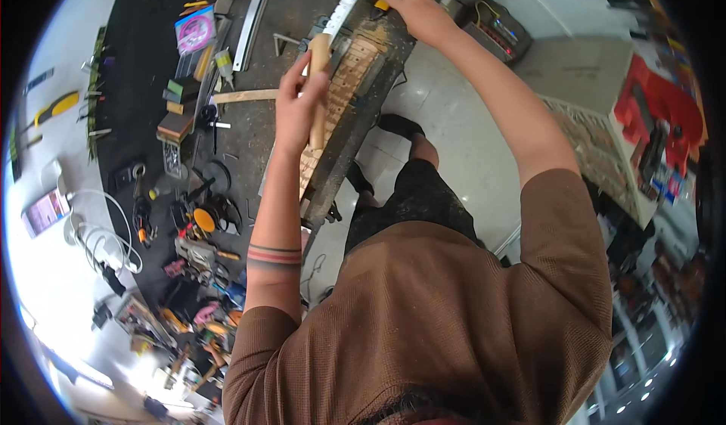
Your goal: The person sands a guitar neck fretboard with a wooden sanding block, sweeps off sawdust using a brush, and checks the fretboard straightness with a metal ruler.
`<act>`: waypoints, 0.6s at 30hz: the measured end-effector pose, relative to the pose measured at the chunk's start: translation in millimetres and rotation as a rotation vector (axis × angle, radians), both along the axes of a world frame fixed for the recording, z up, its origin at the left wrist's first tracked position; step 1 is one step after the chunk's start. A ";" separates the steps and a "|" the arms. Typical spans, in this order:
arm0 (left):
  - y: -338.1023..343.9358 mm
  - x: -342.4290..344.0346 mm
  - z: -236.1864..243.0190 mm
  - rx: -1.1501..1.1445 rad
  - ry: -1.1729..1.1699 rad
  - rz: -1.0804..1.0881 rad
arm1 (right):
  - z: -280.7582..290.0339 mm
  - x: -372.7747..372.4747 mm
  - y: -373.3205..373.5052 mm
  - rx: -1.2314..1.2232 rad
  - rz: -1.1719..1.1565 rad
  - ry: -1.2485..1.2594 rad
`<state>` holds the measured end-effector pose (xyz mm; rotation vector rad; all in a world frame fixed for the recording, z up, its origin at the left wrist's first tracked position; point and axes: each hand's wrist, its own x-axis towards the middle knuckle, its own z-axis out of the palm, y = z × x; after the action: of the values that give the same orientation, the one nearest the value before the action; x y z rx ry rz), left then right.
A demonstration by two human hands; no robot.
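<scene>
My left hand [297, 101] is closed around a light wooden block [318, 53], its fingers slightly blurred by motion. Beyond the block's far end extends a white strip [344, 10] with a row of holes or notches; whether the two are joined cannot be made out. Beneath the block lies a long wooden board [350, 81] with a brick-like pattern, at the bench's right edge. At the top, my right hand [417, 10] stretches its fingers out over a yellow-and-black tool [388, 1], partly covering it. No firm grip on that tool shows.
The dark workbench [261, 134] carries a metal bar [251, 29], a thin wooden strip [246, 96], a small glue bottle [224, 66] and wooden blocks [175, 126]. Many loose tools crowd its lower left. A dark device [495, 32] and a large box [571, 77] stand right of the bench.
</scene>
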<state>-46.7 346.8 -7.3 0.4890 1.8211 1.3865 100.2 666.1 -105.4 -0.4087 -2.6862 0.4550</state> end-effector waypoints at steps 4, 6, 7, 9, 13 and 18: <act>19.2 17.4 -21.1 -0.094 0.834 -0.296 | 21.5 28.9 -71.2 -0.138 -0.373 0.241; 33.1 24.2 -29.0 -0.097 1.025 -0.398 | 29.1 23.6 -113.5 -0.229 -0.434 0.470; 44.4 31.3 -28.4 -0.062 1.086 -0.412 | 34.9 21.9 -136.6 -0.294 -0.402 0.503; 50.2 19.7 -50.0 -0.116 1.129 -0.474 | 49.3 -0.6 -171.4 -0.333 -0.226 0.491; 48.4 8.2 -74.4 0.063 1.138 -0.398 | 41.1 -34.1 -200.6 -0.343 -0.255 0.470; -1.6 26.2 -60.1 -0.107 1.049 -0.516 | 31.4 -17.8 -235.7 -0.502 -0.226 0.394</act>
<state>-20.6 345.2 -67.4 1.7159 2.2606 0.6692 82.4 430.4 -74.0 -0.6726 -2.0984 1.0246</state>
